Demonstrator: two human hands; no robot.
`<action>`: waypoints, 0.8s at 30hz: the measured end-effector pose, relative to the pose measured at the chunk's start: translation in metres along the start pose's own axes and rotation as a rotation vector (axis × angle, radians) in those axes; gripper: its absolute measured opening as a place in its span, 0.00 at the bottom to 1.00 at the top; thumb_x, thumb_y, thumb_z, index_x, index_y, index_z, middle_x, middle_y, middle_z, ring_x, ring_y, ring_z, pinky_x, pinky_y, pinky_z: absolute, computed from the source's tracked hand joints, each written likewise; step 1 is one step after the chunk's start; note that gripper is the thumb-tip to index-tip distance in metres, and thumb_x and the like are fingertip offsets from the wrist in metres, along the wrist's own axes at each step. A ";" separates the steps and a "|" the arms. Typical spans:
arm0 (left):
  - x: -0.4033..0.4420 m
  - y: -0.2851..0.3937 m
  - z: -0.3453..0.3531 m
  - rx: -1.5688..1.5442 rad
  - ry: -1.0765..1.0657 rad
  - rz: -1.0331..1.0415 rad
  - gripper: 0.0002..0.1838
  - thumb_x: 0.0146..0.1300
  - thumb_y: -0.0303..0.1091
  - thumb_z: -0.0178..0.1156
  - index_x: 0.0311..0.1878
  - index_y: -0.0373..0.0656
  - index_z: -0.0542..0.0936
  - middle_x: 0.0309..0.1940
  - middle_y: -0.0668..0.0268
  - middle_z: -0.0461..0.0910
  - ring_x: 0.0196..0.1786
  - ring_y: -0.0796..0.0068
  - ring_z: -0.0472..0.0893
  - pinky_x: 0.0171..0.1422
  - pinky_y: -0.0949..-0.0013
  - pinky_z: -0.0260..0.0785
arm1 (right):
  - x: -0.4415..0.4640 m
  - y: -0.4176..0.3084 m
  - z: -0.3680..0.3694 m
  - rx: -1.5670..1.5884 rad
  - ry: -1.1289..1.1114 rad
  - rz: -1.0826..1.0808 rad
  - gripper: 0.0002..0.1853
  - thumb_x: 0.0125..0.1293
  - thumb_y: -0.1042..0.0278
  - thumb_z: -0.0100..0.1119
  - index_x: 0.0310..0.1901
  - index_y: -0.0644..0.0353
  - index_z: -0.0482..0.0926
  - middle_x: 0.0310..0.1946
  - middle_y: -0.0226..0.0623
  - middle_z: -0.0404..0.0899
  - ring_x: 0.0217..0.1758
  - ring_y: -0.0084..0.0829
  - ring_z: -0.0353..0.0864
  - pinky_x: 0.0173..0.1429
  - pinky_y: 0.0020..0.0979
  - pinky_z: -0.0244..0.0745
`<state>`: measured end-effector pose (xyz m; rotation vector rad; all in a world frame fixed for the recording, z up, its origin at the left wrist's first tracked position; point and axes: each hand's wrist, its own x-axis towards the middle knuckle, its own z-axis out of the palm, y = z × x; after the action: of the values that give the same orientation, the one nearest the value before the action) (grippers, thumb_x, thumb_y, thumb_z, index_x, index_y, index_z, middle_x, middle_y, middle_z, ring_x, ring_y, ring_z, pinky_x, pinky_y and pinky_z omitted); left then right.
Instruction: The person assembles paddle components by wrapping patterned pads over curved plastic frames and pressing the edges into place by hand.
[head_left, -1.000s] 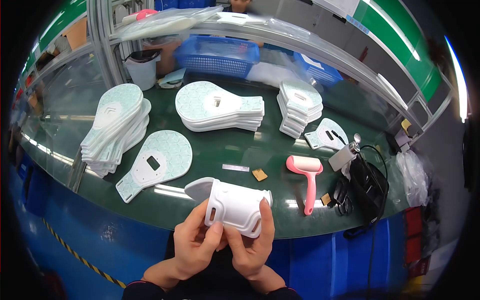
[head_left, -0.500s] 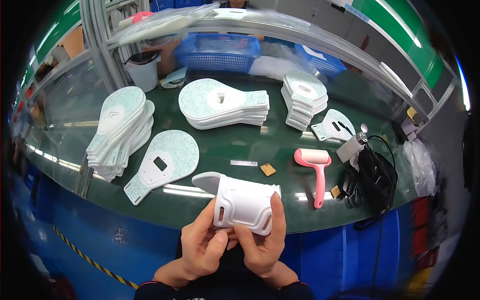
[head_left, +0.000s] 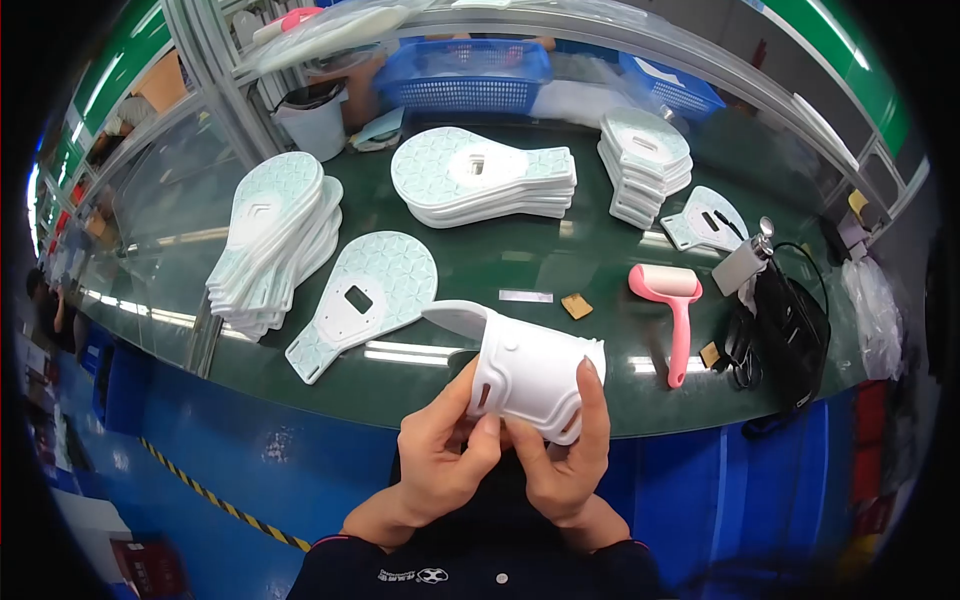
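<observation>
A white curved plastic shell (head_left: 530,372) with raised contours and slots near its lower edge is held up in front of the table edge, tilted down to the right. My left hand (head_left: 452,445) grips its lower left side, thumb bent at the bottom edge. On the right, my right hand (head_left: 565,450) holds the other end, index finger raised along the side and thumb at the lower edge. The shell's far side and some fingertips are hidden. Nearest to it lies a single paddle-shaped panel (head_left: 385,275) with a pale green pattern and a rectangular hole.
Stacked patterned panels stand at the left (head_left: 275,215), middle (head_left: 440,175) and back right (head_left: 645,150). A pink-handled lint roller (head_left: 678,335), a metal-topped bottle (head_left: 740,268) and a black bag (head_left: 790,330) are to the right. A blue basket (head_left: 470,88) sits behind.
The whole view has shifted, so the table things appear further right and slightly higher. The shell has tilted a little more, its right end lower. Both hands keep their grip.
</observation>
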<state>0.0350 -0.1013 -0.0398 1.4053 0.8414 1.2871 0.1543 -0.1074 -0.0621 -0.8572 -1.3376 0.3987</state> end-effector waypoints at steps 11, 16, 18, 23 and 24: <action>0.007 -0.004 0.003 -0.109 0.010 0.015 0.24 0.57 0.18 0.45 0.60 0.25 0.61 0.43 0.53 0.76 0.42 0.73 0.78 0.45 0.71 0.75 | 0.006 -0.001 -0.002 0.034 -0.046 -0.034 0.30 0.54 0.84 0.59 0.59 0.72 0.61 0.42 0.53 0.77 0.37 0.34 0.83 0.39 0.27 0.78; 0.006 -0.004 0.001 -0.055 0.008 0.052 0.24 0.58 0.19 0.46 0.60 0.24 0.62 0.43 0.53 0.76 0.41 0.73 0.79 0.44 0.72 0.75 | 0.005 -0.001 -0.003 0.044 -0.049 0.001 0.29 0.54 0.83 0.60 0.58 0.72 0.62 0.43 0.53 0.77 0.37 0.35 0.83 0.39 0.27 0.78; 0.006 -0.005 0.001 -0.071 0.006 0.070 0.24 0.58 0.19 0.46 0.60 0.24 0.61 0.43 0.53 0.76 0.41 0.72 0.79 0.44 0.72 0.75 | 0.006 0.000 -0.004 0.032 -0.061 0.013 0.29 0.54 0.83 0.60 0.58 0.72 0.63 0.45 0.53 0.77 0.38 0.36 0.83 0.39 0.28 0.78; 0.007 -0.006 0.002 -0.169 0.026 0.068 0.25 0.58 0.19 0.47 0.60 0.25 0.61 0.44 0.53 0.75 0.41 0.73 0.79 0.44 0.73 0.75 | 0.007 0.002 -0.002 0.067 -0.065 0.028 0.30 0.53 0.82 0.61 0.58 0.73 0.63 0.49 0.55 0.74 0.41 0.37 0.82 0.40 0.27 0.77; 0.009 -0.004 0.002 -0.136 0.028 0.075 0.24 0.58 0.19 0.47 0.60 0.25 0.61 0.44 0.53 0.75 0.40 0.73 0.79 0.44 0.73 0.74 | 0.008 0.002 -0.002 0.067 -0.063 0.032 0.30 0.53 0.82 0.61 0.58 0.73 0.63 0.49 0.55 0.74 0.41 0.37 0.82 0.40 0.27 0.77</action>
<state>0.0392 -0.0919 -0.0413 1.3244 0.7117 1.3974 0.1587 -0.1011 -0.0584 -0.8169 -1.3625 0.4968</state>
